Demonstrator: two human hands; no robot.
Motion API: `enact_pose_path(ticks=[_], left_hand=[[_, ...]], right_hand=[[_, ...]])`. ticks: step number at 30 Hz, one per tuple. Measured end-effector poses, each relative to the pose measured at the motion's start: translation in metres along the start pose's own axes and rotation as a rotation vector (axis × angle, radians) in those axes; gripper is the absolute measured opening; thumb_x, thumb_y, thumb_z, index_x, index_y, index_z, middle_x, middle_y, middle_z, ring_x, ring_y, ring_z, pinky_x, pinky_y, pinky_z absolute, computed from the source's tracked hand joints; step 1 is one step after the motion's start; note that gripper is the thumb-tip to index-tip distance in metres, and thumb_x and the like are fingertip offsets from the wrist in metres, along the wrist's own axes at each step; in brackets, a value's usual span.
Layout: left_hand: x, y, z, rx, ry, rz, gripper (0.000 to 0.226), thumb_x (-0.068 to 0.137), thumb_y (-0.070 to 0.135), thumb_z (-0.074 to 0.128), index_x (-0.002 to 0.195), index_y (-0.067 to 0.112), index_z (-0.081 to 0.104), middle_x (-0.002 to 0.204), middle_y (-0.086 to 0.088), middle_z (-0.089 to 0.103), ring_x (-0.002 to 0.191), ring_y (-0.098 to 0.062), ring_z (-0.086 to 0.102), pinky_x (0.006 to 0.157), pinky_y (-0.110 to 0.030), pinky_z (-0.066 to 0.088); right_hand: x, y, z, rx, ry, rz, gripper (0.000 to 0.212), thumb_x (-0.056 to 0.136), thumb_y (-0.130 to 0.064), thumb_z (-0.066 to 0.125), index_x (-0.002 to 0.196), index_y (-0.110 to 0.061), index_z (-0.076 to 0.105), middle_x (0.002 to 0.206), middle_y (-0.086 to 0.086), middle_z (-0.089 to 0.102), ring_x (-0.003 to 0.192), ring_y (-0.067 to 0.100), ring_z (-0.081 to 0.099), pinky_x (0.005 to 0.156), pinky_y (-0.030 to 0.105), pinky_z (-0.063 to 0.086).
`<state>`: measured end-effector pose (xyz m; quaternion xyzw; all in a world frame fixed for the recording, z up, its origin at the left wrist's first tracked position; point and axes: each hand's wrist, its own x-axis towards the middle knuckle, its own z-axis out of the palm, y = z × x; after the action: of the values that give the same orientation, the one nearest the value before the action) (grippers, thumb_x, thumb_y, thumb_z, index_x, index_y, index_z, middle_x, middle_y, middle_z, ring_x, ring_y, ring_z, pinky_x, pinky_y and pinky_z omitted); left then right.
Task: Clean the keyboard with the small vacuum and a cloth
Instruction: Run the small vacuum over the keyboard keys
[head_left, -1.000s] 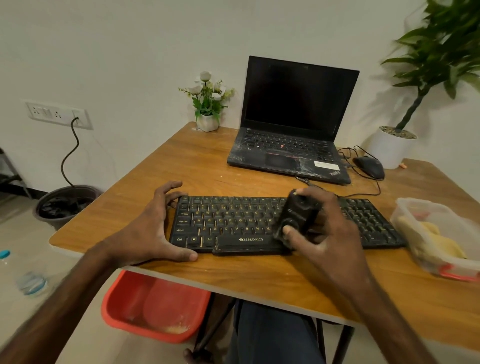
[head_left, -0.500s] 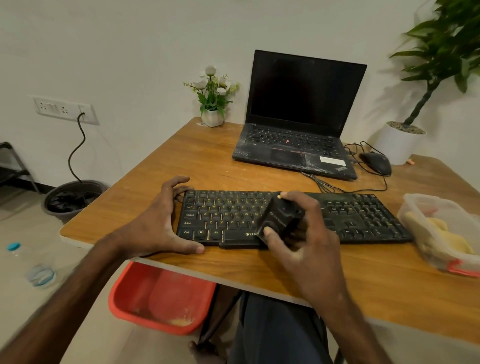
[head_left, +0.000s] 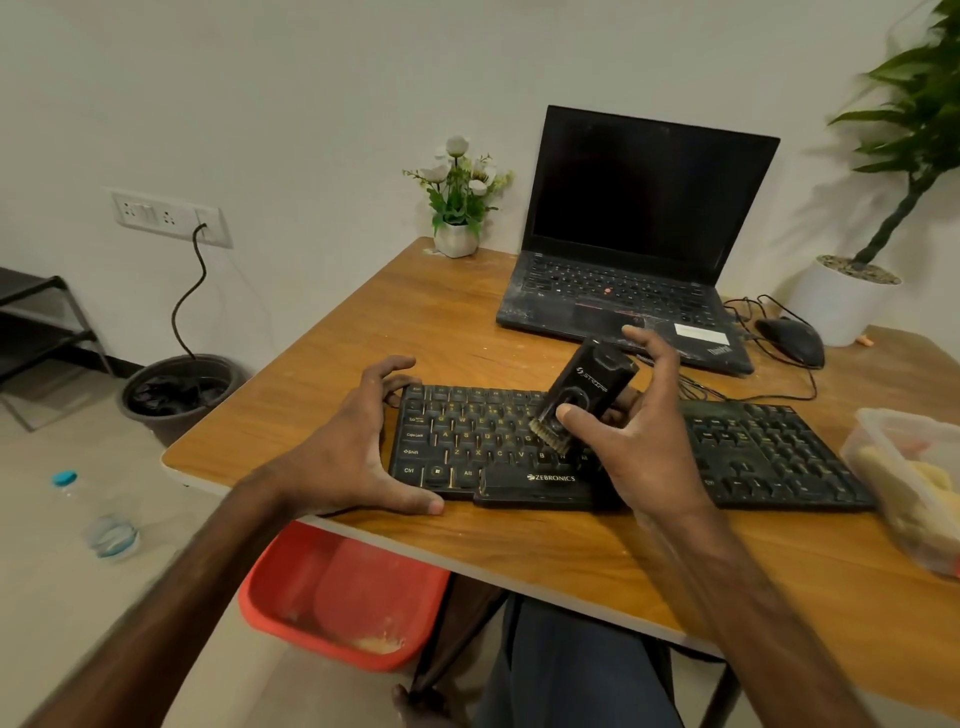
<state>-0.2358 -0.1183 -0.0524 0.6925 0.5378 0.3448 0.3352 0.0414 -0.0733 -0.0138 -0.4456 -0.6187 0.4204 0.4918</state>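
Black vacuum is gripped in the right hand, brush on keys; the keyboard is clasped by the left hand. Vacuuming seems underway, wiping undone.

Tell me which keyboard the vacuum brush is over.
The black Zebronics keyboard at the near edge of the table: the right hand holds the small vacuum brush-down over its letter keys. The laptop's own keyboard sits farther back.

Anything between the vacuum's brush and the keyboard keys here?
Nothing visible. The right hand holds the small vacuum tilted, its brush just over the keyboard; the left hand grips the left end, clear of the brush.
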Motion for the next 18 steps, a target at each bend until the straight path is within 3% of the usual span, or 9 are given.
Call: enact_pose_path(ticks=[5, 8, 11, 14, 18], left_hand=[[0.001, -0.002, 0.0, 0.008, 0.01, 0.006, 0.139, 0.042, 0.059, 0.096, 0.148, 0.048, 0.006, 0.15, 0.014, 0.031, 0.14, -0.004, 0.036, 0.119, -0.04, 0.036], [0.002, -0.003, 0.001, 0.003, 0.016, 0.012, 0.139, 0.043, 0.057, 0.097, 0.148, 0.049, 0.006, 0.15, 0.015, 0.032, 0.14, -0.004, 0.037, 0.118, -0.04, 0.037], [0.002, -0.003, 0.001, 0.0, 0.016, 0.027, 0.138, 0.046, 0.053, 0.098, 0.149, 0.048, 0.006, 0.149, 0.015, 0.034, 0.14, -0.004, 0.037, 0.116, -0.042, 0.039], [0.002, -0.003, 0.001, -0.017, 0.019, 0.04, 0.136, 0.048, 0.048, 0.098, 0.149, 0.046, 0.007, 0.148, 0.016, 0.035, 0.14, -0.003, 0.036, 0.116, -0.042, 0.04], [0.001, -0.002, 0.002, -0.027, 0.023, 0.037, 0.14, 0.045, 0.05, 0.098, 0.149, 0.047, 0.005, 0.147, 0.018, 0.035, 0.139, -0.004, 0.038, 0.117, -0.042, 0.039]], right_hand=[[0.0, -0.008, 0.007, -0.075, -0.013, -0.033, 0.069, 0.08, -0.016, 0.078, 0.128, -0.041, 0.036, 0.109, 0.005, 0.068, 0.089, 0.016, 0.072, 0.07, 0.042, 0.062], [-0.015, -0.016, 0.029, -0.023, -0.244, -0.132, 0.069, 0.08, -0.008, 0.077, 0.126, -0.041, 0.039, 0.108, 0.007, 0.068, 0.089, 0.02, 0.073, 0.067, 0.043, 0.062], [-0.02, -0.019, 0.057, -0.136, -0.421, -0.282, 0.065, 0.08, -0.009, 0.077, 0.125, -0.037, 0.04, 0.105, 0.001, 0.068, 0.085, 0.015, 0.072, 0.065, 0.034, 0.062], [0.005, -0.017, 0.073, -0.299, -0.4, -0.433, 0.064, 0.082, -0.015, 0.076, 0.13, -0.032, 0.037, 0.097, -0.006, 0.066, 0.077, 0.006, 0.07, 0.059, 0.023, 0.059], [0.042, -0.013, 0.082, -0.344, -0.315, -0.449, 0.066, 0.081, -0.015, 0.077, 0.133, -0.026, 0.036, 0.108, -0.001, 0.065, 0.087, 0.008, 0.069, 0.067, 0.031, 0.061]])
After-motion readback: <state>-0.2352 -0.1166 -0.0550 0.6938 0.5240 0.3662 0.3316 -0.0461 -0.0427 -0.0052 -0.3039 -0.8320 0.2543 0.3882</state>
